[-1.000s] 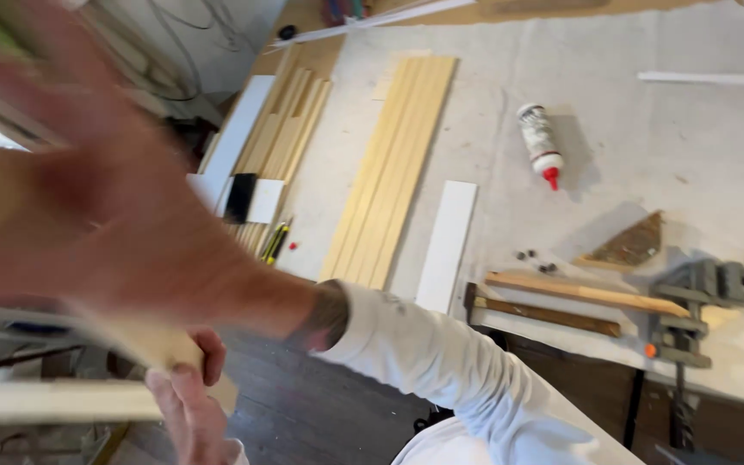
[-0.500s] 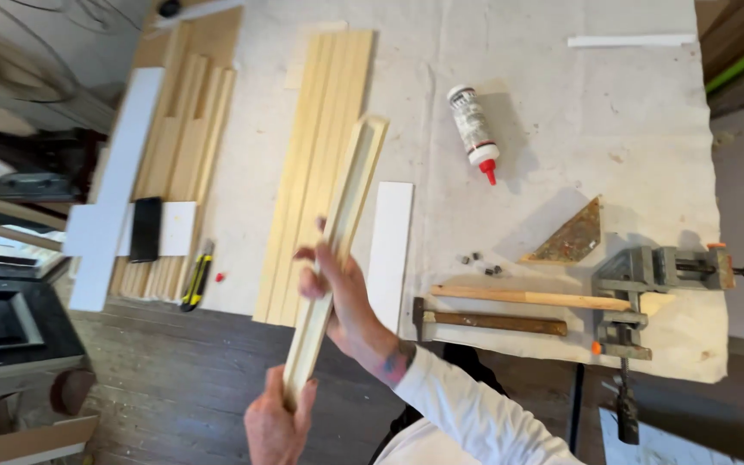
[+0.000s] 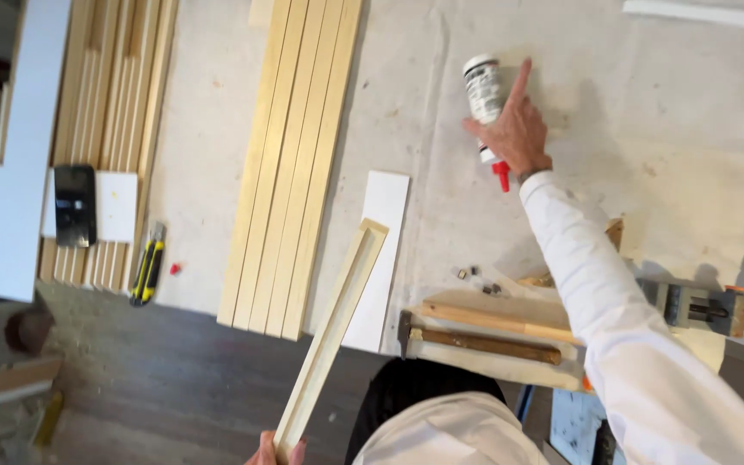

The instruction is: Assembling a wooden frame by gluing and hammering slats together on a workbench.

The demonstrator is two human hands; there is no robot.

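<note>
Pale smooth wood strip point(image 3: 331, 336); glossy plastic glue bottle point(image 3: 484, 95); matt dusty tabletop point(image 3: 665, 112).

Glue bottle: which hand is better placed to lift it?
Right. The right hand is already wrapped around the glue bottle on the table. The left hand is at the frame's bottom edge, gripping the end of a wooden strip.

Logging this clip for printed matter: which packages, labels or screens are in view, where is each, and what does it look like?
Glue bottle: on the table top, under the right hand; white cylinder with a grey printed label and a red nozzle.
Phone: left side, lying flat on the wooden strips beside a white card; dark rectangle, screen off.
Printed sheet: bottom edge, by the sleeve; pale, bluish marks, too blurred to describe.
</note>
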